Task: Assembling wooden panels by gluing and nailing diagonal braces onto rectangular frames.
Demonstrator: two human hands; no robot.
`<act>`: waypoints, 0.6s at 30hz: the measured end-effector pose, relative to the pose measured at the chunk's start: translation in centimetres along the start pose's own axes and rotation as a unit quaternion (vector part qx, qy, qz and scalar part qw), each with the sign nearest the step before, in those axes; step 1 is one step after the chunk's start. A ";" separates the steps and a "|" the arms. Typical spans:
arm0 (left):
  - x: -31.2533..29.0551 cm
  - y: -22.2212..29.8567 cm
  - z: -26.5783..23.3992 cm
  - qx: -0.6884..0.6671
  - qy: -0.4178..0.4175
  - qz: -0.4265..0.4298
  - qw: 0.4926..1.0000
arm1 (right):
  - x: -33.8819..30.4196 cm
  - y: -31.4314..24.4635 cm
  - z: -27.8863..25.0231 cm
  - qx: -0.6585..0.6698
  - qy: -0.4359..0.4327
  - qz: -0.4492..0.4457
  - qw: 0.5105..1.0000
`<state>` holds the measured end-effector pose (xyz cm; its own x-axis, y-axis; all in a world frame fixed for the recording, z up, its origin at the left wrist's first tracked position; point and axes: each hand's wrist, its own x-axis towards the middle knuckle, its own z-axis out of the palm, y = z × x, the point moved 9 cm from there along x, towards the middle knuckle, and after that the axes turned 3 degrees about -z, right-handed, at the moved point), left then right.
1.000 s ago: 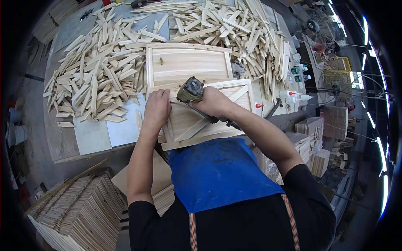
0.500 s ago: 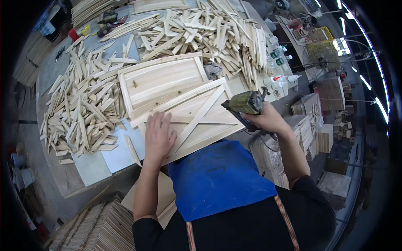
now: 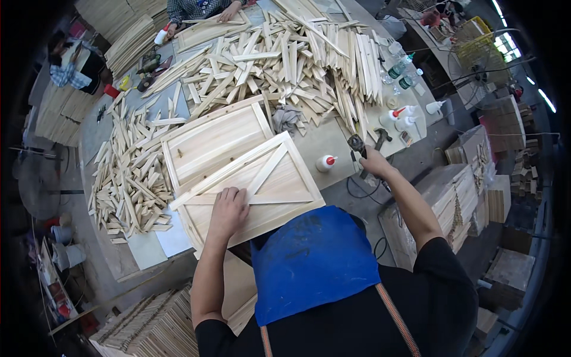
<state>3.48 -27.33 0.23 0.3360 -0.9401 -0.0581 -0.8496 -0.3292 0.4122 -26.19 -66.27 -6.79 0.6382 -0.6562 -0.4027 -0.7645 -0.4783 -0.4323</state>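
Braced panel: a framed wooden panel (image 3: 291, 177) with crossing strips is laid at the table's near edge, its far-left side lapped over a plain panel (image 3: 217, 143).
Left hand: the left hand (image 3: 230, 209) is spread palm down on the braced panel's near-left part, nothing clasped.
Right hand: the right hand (image 3: 375, 162), well apart from the left, is closed around a nail gun (image 3: 357, 144) at the table's right edge.
Beside the nail gun: a hammer (image 3: 383, 138) is seen just to the right, a red-capped white bottle (image 3: 325, 163) to the left.
Beyond the panels: a grey cloth (image 3: 288, 119) and heaped wooden strips (image 3: 256, 65) are seen.
Far edge: a co-worker's hand (image 3: 231, 11) is rested near another framed panel (image 3: 214, 30).
Near side: a blue apron (image 3: 315, 262) is worn.
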 end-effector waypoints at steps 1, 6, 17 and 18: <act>-0.5 -0.1 -0.2 0.000 -0.006 -0.008 1.000 | 1.6 0.3 1.5 0.010 -0.012 -0.017 1.000; -4.8 1.6 -4.3 0.071 0.056 -0.106 0.990 | 8.2 1.3 6.3 -0.006 -0.005 -0.090 0.996; -34.2 8.5 -14.7 0.210 0.281 -0.544 0.762 | 15.3 0.9 10.6 -0.120 -0.017 -0.174 0.977; -39.0 10.5 -15.0 0.230 0.303 -0.608 0.697 | 15.0 0.2 10.9 -0.145 -0.029 -0.170 0.974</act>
<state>-12.44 7.19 20.40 0.9128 0.2240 0.3414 0.2203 -0.9741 0.0501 -15.72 -69.87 -21.71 0.8562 -0.4012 -0.3256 -0.4968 -0.8123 -0.3054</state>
